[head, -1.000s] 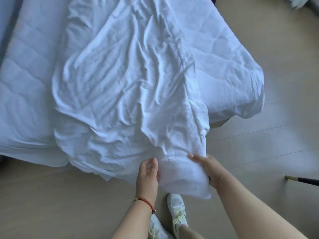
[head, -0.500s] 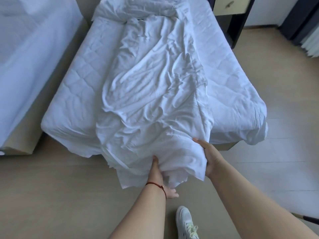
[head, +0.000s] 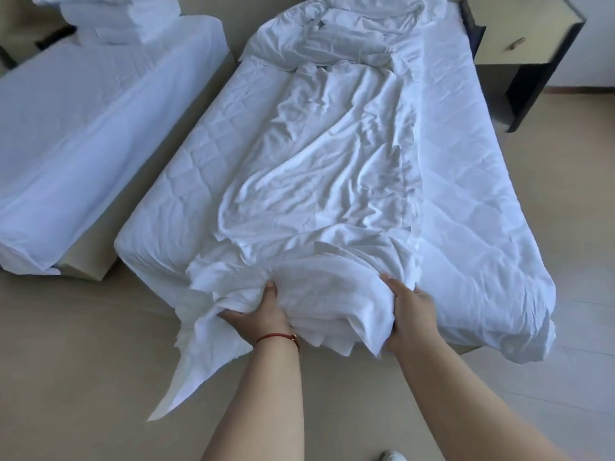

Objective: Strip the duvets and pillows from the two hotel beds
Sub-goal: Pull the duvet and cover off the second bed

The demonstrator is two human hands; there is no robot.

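A crumpled white duvet cover point(head: 326, 168) lies lengthways down the middle of the right-hand bed point(head: 466, 207), over a quilted white layer. Its near end is bunched at the bed's foot, with a loose corner hanging to the floor on the left. My left hand point(head: 263, 314), with a red cord at the wrist, grips the bunch from below and the left. My right hand point(head: 407, 311) holds its right side, fingers tucked into the cloth. More rumpled white bedding point(head: 339, 34) is heaped at the head of this bed.
The left-hand bed point(head: 86, 114) carries a smooth white sheet and a pile of white linen point(head: 119, 18) at its head. A pale nightstand point(head: 522, 38) with a dark frame stands at the right of the bed head. Beige floor surrounds the beds; a white shoe point(head: 394, 455) shows at the bottom.
The view has tilted up, bringing both beds and the nightstand into sight. Both hands have gathered the cover's near end into a thicker bunch, and my left hand now grips it from underneath.
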